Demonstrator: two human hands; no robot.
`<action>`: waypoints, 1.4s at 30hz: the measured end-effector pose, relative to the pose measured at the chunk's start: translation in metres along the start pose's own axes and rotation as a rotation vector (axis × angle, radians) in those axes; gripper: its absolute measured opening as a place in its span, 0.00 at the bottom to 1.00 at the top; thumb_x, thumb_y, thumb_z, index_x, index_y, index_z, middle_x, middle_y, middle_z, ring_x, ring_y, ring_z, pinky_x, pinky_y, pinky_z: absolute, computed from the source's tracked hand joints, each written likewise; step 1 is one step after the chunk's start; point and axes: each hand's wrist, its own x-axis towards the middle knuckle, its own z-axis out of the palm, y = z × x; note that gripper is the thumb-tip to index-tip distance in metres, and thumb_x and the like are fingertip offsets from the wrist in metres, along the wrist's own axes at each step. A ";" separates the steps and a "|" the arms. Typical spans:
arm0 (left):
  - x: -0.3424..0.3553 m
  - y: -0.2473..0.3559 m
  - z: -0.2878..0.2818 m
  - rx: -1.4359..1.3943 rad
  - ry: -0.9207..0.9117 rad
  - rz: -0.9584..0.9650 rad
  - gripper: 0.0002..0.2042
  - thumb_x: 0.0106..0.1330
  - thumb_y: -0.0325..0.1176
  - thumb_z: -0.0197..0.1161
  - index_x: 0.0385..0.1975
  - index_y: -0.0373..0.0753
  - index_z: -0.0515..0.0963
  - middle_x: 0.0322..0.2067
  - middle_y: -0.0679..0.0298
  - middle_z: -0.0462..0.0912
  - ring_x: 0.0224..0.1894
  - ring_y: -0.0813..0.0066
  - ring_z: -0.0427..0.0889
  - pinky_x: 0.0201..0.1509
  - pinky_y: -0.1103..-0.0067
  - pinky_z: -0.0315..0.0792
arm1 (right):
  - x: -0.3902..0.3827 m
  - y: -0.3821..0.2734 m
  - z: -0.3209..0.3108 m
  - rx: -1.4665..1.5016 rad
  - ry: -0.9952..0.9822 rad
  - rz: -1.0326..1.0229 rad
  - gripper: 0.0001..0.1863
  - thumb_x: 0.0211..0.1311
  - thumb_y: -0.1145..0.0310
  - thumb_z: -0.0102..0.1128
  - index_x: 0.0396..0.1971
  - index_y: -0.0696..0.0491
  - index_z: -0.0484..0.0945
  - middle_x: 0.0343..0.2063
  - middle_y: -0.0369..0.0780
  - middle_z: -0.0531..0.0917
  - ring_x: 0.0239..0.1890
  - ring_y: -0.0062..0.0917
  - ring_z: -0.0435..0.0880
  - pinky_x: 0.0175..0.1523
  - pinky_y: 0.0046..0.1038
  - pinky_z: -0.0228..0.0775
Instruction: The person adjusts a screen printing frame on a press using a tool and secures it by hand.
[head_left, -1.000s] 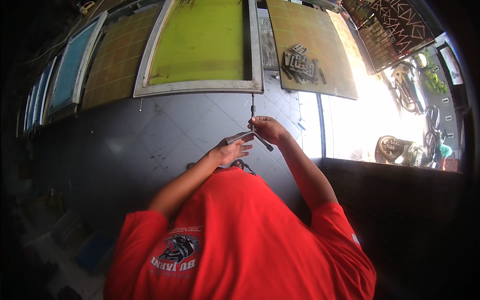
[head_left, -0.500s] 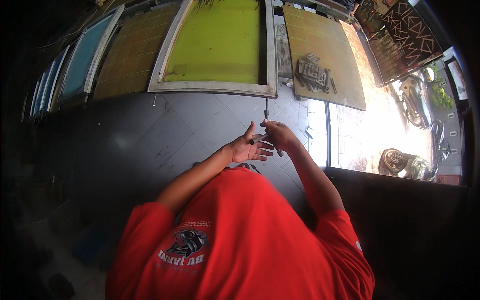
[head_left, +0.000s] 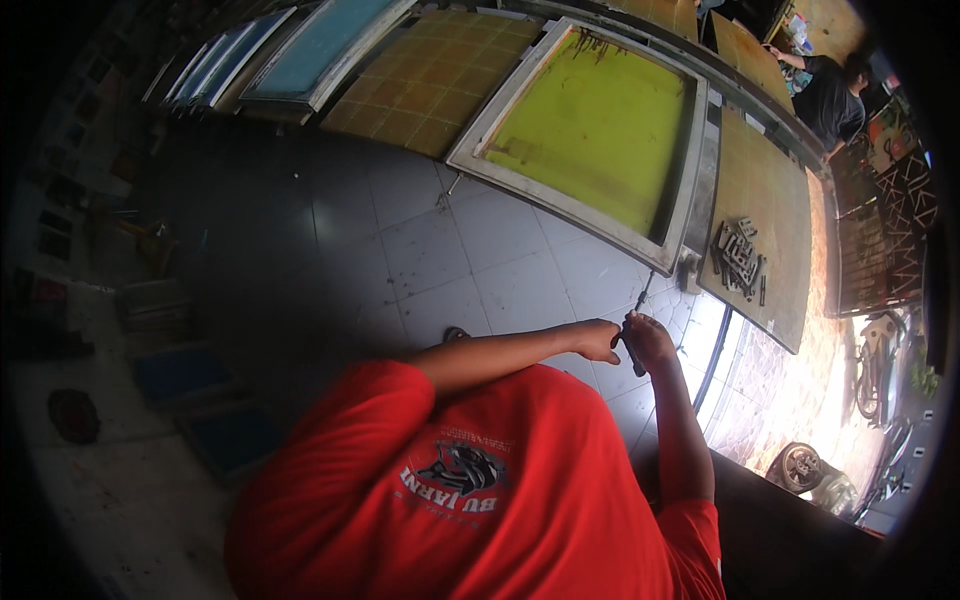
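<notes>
Far to the left of the grip, low on the dark floor side, lie two flat, dark blue rectangular panels [head_left: 180, 375]; farther from the body, up and left of it, lean or lie light blue rectangular panels in pale frames [head_left: 325, 45], and next to them a tan-brown board ruled with fine grid lines [head_left: 435, 85]. Grey square floor tiles [head_left: 420, 262] spread between these and the hands. The red short-sleeved T-shirt [head_left: 545, 450] of the person fills the space nearer the body, below the grip. Beyond the grip and up-left of it sits a large, scuffed pale-grey rectangular frame [head_left: 517, 92] around a yellow-green sheet [head_left: 585, 130]. The bare left hand [head_left: 598, 340] is just left of the grip, fingers bent, close against the tool; whether it holds on cannot be told. The dark metal branched socket wrench [head_left: 635, 361] is in the grip itself: one arm slants down toward the body, while its shaft runs up and away toward the frame's near right corner. The bare right hand [head_left: 650, 338] is closed around this wrench. Right of and beyond the grip is a second tan board [head_left: 765, 190], bearing a heap of loose grey metal pieces [head_left: 738, 258]. Farther off, up-right, a person in a black top [head_left: 830, 100] stands partly in view; right of the grip and nearer the body is a vehicle's wheel [head_left: 800, 466] in bright light.
</notes>
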 end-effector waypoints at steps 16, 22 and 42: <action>-0.063 0.005 -0.056 -0.527 0.111 -0.032 0.29 0.62 0.60 0.50 0.49 0.39 0.70 0.47 0.58 0.75 0.50 0.62 0.74 0.53 0.64 0.67 | 0.001 0.015 0.013 0.196 0.164 -0.012 0.15 0.65 0.55 0.51 0.34 0.54 0.70 0.24 0.37 0.72 0.19 0.20 0.69 0.21 0.21 0.60; -0.048 0.025 -0.027 0.230 0.269 -0.109 0.28 0.57 0.58 0.58 0.37 0.34 0.73 0.36 0.51 0.79 0.42 0.55 0.79 0.44 0.65 0.71 | -0.003 -0.003 0.041 0.143 0.222 0.079 0.20 0.62 0.50 0.55 0.35 0.54 0.71 0.26 0.37 0.72 0.23 0.23 0.74 0.26 0.24 0.67; 0.007 -0.029 0.026 -1.485 -0.457 -0.013 0.30 0.52 0.70 0.53 0.28 0.45 0.72 0.34 0.68 0.73 0.45 0.74 0.70 0.49 0.73 0.66 | 0.033 -0.013 -0.013 -0.183 0.063 -0.332 0.13 0.63 0.66 0.52 0.45 0.55 0.75 0.38 0.34 0.80 0.36 0.18 0.76 0.38 0.20 0.69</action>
